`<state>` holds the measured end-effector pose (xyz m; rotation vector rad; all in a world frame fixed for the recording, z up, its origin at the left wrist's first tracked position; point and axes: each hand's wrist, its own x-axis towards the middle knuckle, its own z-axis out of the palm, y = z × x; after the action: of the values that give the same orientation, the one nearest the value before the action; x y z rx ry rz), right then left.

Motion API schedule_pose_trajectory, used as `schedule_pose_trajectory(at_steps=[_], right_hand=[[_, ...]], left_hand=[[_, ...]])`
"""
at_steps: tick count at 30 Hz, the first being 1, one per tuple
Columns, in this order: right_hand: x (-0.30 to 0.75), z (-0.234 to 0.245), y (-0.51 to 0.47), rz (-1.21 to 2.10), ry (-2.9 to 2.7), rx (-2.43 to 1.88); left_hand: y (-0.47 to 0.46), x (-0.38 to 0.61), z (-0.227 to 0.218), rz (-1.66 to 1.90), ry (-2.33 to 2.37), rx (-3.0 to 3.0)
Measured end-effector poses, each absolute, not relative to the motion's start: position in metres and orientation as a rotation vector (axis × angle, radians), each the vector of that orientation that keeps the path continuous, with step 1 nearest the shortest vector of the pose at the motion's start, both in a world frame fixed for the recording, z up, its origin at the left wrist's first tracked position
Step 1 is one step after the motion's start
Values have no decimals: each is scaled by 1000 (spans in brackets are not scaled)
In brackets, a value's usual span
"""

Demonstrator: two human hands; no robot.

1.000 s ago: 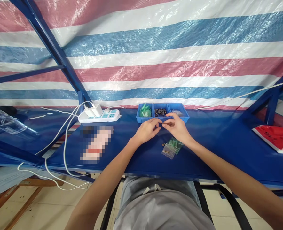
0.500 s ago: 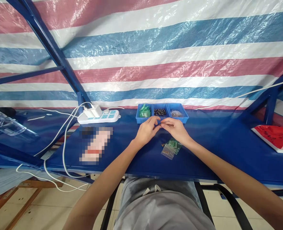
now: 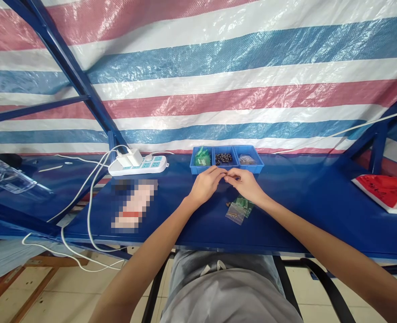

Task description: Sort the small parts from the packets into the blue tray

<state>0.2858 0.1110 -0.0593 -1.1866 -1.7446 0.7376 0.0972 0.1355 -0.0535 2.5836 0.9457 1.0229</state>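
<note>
Evidently, your work with the small brown piece (image 3: 225,174) was underway, not finished: your left hand (image 3: 206,185) seemed to pinch one side of it and your right hand (image 3: 246,184) the other, each grip closed, over the counter (image 3: 302,215) just in front of the tray (image 3: 198,170). The piece was too small to identify. Nearer you lay brown bits (image 3: 228,204), a clear bag (image 3: 235,213) with brass-coloured contents and a green packet (image 3: 246,203), perhaps done with, though I couldn't be sure. Across the tray, left to right, sat green packs (image 3: 202,158), many dark bits (image 3: 223,158) and a clear pouch (image 3: 247,159), so plenty seemed left.

Around you, a clear plastic container (image 3: 13,176) was far left, then white cords (image 3: 89,202) sagging over the front edge, a power strip (image 3: 141,168) and a pixelated item (image 3: 136,204); a red package (image 3: 383,192) lay far right. All were well apart from your hands; only the tray crowded your knuckles.
</note>
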Motion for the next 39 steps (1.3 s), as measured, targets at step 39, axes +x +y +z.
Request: schedule_pose_trajectory(at_steps=[39], right_hand=[[291,-54,110,480,-1836,-1139]], left_hand=[[136,100,-50,919,941,2300]])
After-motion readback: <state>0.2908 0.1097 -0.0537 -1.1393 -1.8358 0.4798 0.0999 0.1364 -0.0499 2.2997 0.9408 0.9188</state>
